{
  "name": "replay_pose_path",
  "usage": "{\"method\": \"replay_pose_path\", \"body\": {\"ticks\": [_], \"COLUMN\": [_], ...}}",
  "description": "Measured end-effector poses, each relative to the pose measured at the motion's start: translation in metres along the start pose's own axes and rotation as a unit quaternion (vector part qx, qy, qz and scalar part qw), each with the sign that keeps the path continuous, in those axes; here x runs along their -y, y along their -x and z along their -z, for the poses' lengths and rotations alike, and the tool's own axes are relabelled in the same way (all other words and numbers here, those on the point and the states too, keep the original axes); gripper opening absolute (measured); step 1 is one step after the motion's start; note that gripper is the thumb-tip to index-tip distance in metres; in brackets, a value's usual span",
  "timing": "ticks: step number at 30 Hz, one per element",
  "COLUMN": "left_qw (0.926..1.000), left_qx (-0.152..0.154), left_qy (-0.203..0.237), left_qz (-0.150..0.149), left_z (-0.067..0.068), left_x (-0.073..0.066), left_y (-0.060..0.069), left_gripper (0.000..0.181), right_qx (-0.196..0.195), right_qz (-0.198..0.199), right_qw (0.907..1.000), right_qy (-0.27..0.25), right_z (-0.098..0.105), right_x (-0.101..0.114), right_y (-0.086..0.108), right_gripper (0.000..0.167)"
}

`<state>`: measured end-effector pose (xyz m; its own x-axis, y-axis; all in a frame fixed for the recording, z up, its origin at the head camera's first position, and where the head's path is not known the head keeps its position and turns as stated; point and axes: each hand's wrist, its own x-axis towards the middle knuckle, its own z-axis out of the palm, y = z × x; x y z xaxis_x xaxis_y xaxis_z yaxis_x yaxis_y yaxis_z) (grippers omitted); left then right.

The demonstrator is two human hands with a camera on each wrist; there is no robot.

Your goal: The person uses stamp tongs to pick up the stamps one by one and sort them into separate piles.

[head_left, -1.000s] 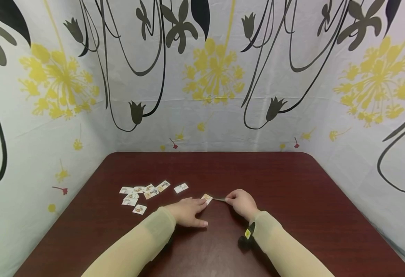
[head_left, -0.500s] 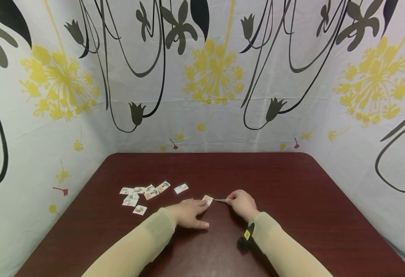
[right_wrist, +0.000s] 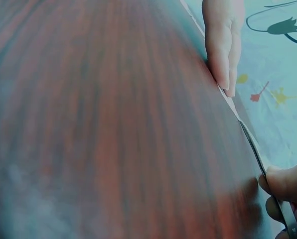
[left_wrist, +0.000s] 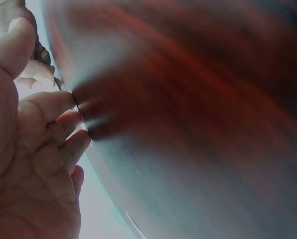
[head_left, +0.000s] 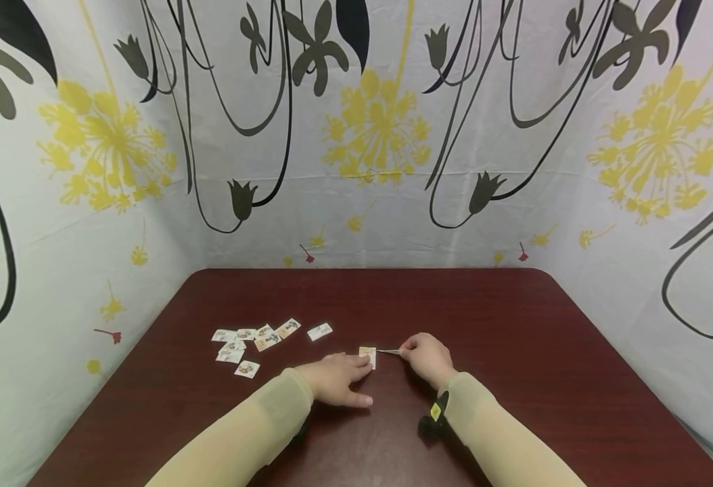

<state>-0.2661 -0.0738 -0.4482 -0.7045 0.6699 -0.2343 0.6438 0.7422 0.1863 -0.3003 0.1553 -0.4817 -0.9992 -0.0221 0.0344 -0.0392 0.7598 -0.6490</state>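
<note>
A small printed card (head_left: 366, 351) lies on the dark red table in the head view. The fingertips of my left hand (head_left: 335, 379) rest on it with fingers stretched out, covering part of its face. My right hand (head_left: 427, 359) pinches a pair of thin metal tweezers (head_left: 389, 351) between thumb and fingers. The tips of the tweezers reach the card's right edge; whether they grip it is too small to tell. In the right wrist view the tweezers (right_wrist: 252, 145) slant up toward the card (right_wrist: 230, 104), which is seen almost edge-on.
Several overlapping cards (head_left: 231, 352) lie to the left on the table (head_left: 484, 304). One card (head_left: 247, 368) sits nearer me, and another card (head_left: 319, 331) lies apart behind my left hand. Patterned white cloth (head_left: 356, 223) hangs around the table's back and sides.
The card under my left fingertips has turned from a diagonal position to nearly straight. My left hand has shifted slightly right, while the right hand with the tweezers has stayed almost still.
</note>
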Motion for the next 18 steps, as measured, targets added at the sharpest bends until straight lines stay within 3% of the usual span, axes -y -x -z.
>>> {"method": "replay_pose_path", "body": {"ticks": [12, 18], "left_qw": [0.9999, 0.9999], "left_qx": [0.000, 0.003], "left_qy": [-0.008, 0.009], "left_qz": [0.011, 0.012], "left_z": [0.0012, 0.0026], "left_x": [0.0017, 0.0020], "left_y": [0.0027, 0.0032], "left_gripper": [0.072, 0.076], "right_qx": [-0.002, -0.001], "right_qz": [-0.001, -0.006], "right_qw": [1.0000, 1.0000], "right_qy": [-0.001, -0.003], "right_z": [0.0014, 0.0023], "right_x": [0.0028, 0.0032], "right_y": [0.0020, 0.0031], "right_gripper": [0.012, 0.012]}}
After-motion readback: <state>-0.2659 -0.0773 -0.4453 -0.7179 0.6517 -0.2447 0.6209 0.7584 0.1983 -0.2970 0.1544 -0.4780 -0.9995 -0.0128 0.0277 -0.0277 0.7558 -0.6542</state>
